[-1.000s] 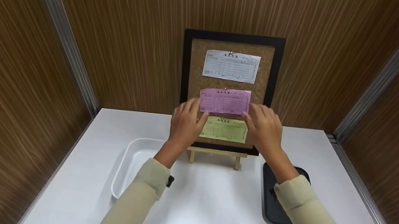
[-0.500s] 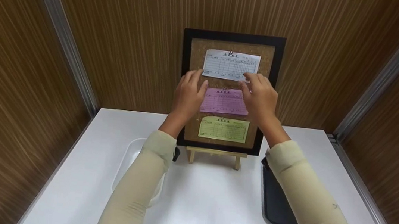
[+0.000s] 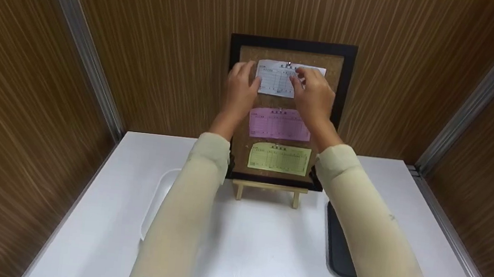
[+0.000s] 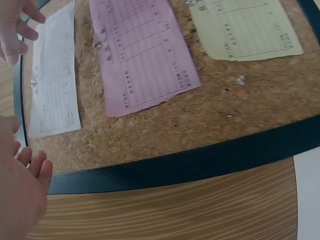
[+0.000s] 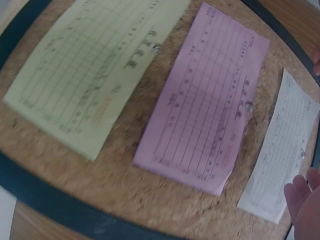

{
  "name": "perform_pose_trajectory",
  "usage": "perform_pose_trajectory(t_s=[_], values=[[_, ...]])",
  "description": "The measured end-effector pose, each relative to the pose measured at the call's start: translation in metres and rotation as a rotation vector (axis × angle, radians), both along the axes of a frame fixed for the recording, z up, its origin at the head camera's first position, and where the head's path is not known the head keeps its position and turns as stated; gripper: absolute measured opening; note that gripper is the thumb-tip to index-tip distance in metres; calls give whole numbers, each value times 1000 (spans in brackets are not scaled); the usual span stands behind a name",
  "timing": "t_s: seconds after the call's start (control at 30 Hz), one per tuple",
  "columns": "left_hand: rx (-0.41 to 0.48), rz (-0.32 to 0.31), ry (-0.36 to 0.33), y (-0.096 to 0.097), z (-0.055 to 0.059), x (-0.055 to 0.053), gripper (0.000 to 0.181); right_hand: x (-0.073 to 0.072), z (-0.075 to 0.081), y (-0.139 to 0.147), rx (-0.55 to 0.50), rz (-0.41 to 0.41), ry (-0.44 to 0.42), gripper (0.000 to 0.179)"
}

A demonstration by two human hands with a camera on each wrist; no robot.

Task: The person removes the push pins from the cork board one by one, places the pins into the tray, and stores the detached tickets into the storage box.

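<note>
A white slip (image 3: 274, 80), a pink slip (image 3: 278, 126) and a yellow-green slip (image 3: 278, 159) hang one below another on a black-framed cork board (image 3: 238, 156). Each has a small pin at its top edge, such as the white slip's push pin (image 3: 288, 64). My left hand (image 3: 239, 92) is raised at the white slip's left edge, thumb and fingers apart. Over that slip's right half is my right hand (image 3: 315, 94), fingers loosely bent below the pin, covering part of the print. Neither hand holds anything. In the left wrist view a clear push pin (image 4: 241, 80) shows on the bare cork.
The board stands on a small wooden easel (image 3: 269, 186) on the white table (image 3: 257, 251). Left lies a white tray (image 3: 157, 198), partly behind my sleeve; right, a black tray (image 3: 342, 249), also partly covered. Wood-grain panels (image 3: 168, 55) enclose the table.
Both hands have risen along the board, from beside the pink slip to the white slip at the top. The right hand has also shifted inward. The slips stay where they were.
</note>
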State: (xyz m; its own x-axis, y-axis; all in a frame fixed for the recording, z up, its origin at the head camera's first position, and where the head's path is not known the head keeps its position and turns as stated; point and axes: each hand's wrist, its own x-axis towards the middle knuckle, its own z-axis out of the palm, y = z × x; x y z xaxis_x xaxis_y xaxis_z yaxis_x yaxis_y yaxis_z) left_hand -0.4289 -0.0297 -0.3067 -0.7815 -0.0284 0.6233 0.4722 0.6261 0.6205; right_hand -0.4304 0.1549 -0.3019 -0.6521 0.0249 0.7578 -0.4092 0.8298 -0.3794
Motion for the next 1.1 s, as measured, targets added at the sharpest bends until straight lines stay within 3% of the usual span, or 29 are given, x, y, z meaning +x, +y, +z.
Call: perform_pose_trajectory(t_s=[0.1,0.4,0.77,0.93,1.1], values=[[37,-6,-22,4,6,-8,42,-9,3,-1,-16,-17,-26,26],[170,-19,-68,9,9,-25,37,-25,5,-3,-52,-50,-92,25],[173,-17,-70,12,15,-28,26,-33,10,-15,-73,-74,-189,26],[195,-10,-69,12,16,-28,19,-34,11,-19,-66,-84,-174,23],[247,-44,-74,13,17,-27,18,-34,13,-20,-65,-94,-161,19]])
